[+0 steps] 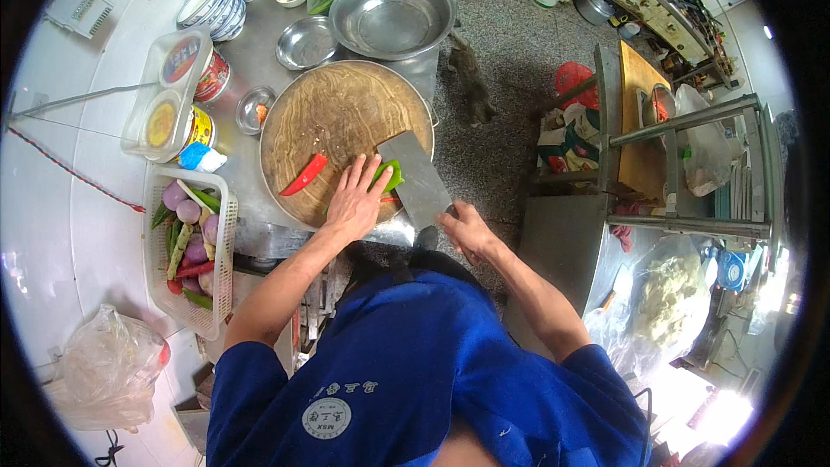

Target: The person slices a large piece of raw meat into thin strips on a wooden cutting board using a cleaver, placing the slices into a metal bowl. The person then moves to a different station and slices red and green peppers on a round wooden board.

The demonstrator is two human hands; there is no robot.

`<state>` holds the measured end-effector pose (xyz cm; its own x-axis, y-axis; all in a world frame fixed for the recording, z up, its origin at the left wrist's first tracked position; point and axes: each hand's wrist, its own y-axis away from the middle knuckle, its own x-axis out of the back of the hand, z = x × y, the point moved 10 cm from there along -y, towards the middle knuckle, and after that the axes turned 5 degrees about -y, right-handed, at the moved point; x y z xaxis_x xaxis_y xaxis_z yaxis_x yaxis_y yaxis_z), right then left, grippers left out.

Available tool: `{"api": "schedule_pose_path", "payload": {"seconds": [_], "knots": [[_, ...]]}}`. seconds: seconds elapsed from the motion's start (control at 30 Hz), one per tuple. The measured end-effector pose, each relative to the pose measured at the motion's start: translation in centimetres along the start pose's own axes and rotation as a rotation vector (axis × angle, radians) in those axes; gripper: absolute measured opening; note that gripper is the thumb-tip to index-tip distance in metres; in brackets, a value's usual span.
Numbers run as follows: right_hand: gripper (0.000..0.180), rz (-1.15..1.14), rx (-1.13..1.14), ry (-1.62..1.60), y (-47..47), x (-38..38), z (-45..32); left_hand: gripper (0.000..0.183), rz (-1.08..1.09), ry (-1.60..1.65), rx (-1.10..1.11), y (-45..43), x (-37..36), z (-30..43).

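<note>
A round wooden chopping board (350, 104) lies on the metal worktop before me. My left hand (355, 202) is laid near its front edge, fingers spread, with the fingertips on a piece of green pepper (389, 175). My right hand (465, 228) grips the handle of a cleaver (418, 175), whose wide blade reaches over the board's right side beside the green pepper. A piece of red pepper (303, 175) rests on the board, left of my left hand. A thin red strip (390, 200) shows between the left hand and the blade. Small pale bits are scattered on the wood.
Behind the board stand a large metal basin (392, 16) and a small metal dish (307, 43). A small bowl (255, 110) holds chopped red bits. At left are a vegetable basket (227, 253) and plastic tubs (167, 97). A cat (472, 81) is on the floor at right.
</note>
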<state>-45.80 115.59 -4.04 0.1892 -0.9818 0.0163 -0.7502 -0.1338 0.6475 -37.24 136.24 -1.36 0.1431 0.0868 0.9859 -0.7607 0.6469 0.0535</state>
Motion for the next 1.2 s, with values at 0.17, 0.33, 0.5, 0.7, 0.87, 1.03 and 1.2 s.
{"api": "schedule_pose_path", "payload": {"seconds": [0.17,0.33,0.5,0.7,0.87,1.03,1.2], "knots": [[0.034,-0.050,0.007,0.060,-1.6,-1.2,0.4,0.073,-0.018,0.022,-0.010,0.0,-0.3,0.1],[0.038,-0.034,0.004,0.189,-2.1,-3.1,-0.2,0.074,-0.005,0.022,-0.012,0.4,-0.3,0.0],[0.038,-0.021,0.031,0.203,-2.3,-4.1,-0.5,0.076,0.033,0.154,0.026,0.9,-0.1,-1.4],[0.037,0.037,0.061,0.275,-1.9,-3.3,-1.1,0.054,0.164,0.331,0.100,4.4,4.3,-4.7],[0.038,0.015,0.046,0.253,-1.5,-4.9,-2.0,0.050,0.239,0.348,0.064,6.8,1.9,-4.9],[0.036,0.143,0.172,0.321,-0.2,-3.3,-2.8,0.049,0.250,0.335,0.089,6.8,2.0,-4.7],[0.035,0.295,0.472,0.555,5.7,-4.2,-8.1,0.047,0.295,0.329,0.151,7.0,1.5,-5.5]]}}
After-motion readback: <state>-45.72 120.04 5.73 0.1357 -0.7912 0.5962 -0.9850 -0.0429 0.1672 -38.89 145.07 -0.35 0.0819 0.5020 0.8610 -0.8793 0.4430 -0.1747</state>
